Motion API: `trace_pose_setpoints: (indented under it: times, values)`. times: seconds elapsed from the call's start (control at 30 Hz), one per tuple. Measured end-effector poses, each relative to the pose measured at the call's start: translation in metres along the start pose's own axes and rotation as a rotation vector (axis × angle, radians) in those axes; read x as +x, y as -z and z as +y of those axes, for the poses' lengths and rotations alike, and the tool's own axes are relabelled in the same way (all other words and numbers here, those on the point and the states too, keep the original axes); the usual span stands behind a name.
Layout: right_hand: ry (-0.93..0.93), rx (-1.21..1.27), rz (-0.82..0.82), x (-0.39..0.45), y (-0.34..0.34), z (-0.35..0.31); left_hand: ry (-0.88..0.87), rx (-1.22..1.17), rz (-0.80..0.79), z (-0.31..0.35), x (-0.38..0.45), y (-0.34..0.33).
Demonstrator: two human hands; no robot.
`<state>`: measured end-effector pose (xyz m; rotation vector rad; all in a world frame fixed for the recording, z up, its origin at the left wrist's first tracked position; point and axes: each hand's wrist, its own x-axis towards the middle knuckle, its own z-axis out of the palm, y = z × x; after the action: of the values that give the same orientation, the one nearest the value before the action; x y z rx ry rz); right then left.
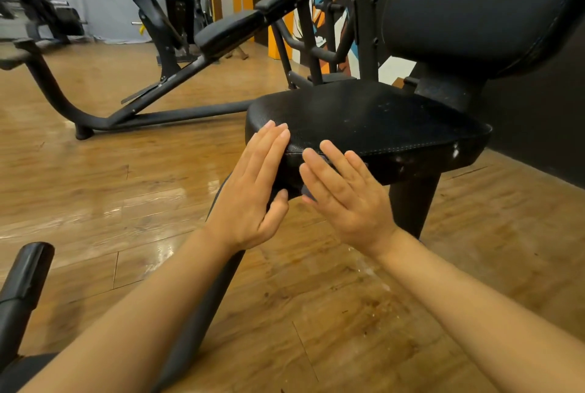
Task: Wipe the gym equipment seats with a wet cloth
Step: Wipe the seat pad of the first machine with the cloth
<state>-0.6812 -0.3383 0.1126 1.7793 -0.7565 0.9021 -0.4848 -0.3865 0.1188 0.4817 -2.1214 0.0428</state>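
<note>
Forearms: both are seen nearest the camera, reaching forward over the wooden floor (95,190) toward the seat.
Left hand (250,193): fingers are held straight and together, tips laid on the front left corner of the seat (364,120); thumb is tucked under the edge. Nothing is clasped by it that can be made out.
Right hand (345,190): fingers are straight and spread, pressed flat against the seat's front edge just beside the left hand; the two hands are close but apart.
Cloth (308,191): only a small dark grey fold is seen, below the seat edge between the hands; it appears to be pinned under the right palm. Wetness cannot be told.
Seat condition: black padded vinyl, stitched along the front; pale specks are noted on top and whitish smears on the front right corner.
Backrest (474,6): black pad, upright behind the seat.
Step in hand: the front edge is judged to be under wiping; the top looks not yet done.
Next move: the cloth would need to be drawn up onto the top and across to the smeared corner, with flat pressure.
</note>
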Motion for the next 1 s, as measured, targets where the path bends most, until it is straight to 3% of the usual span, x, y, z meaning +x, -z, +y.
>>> trace_pose_setpoints:
  times: [0.17, 0.3, 0.4, 0.6, 0.8, 1.0]
  values:
    - [-0.223, 0.055, -0.034, -0.033, 0.008, 0.019, 0.036, -0.011, 0.012, 0.006, -0.001, -0.006]
    - [-0.525, 0.031, 0.118, -0.010, -0.020, -0.030, 0.058, -0.023, 0.044, 0.009, -0.002, -0.011]
    - [-0.609, 0.036, 0.189, 0.001, -0.031, -0.047, 0.036, -0.022, 0.035, 0.004, -0.003, -0.009]
    - [-0.468, 0.046, 0.129, 0.003, -0.023, -0.042, 0.045, -0.054, 0.105, 0.005, -0.002, -0.018]
    - [-0.079, 0.068, 0.036, -0.013, 0.000, 0.004, 0.124, -0.024, 0.268, 0.022, 0.005, -0.035]
    - [-0.275, 0.084, 0.060, -0.059, 0.014, 0.061, 0.133, 0.175, 0.275, 0.033, 0.016, -0.044]
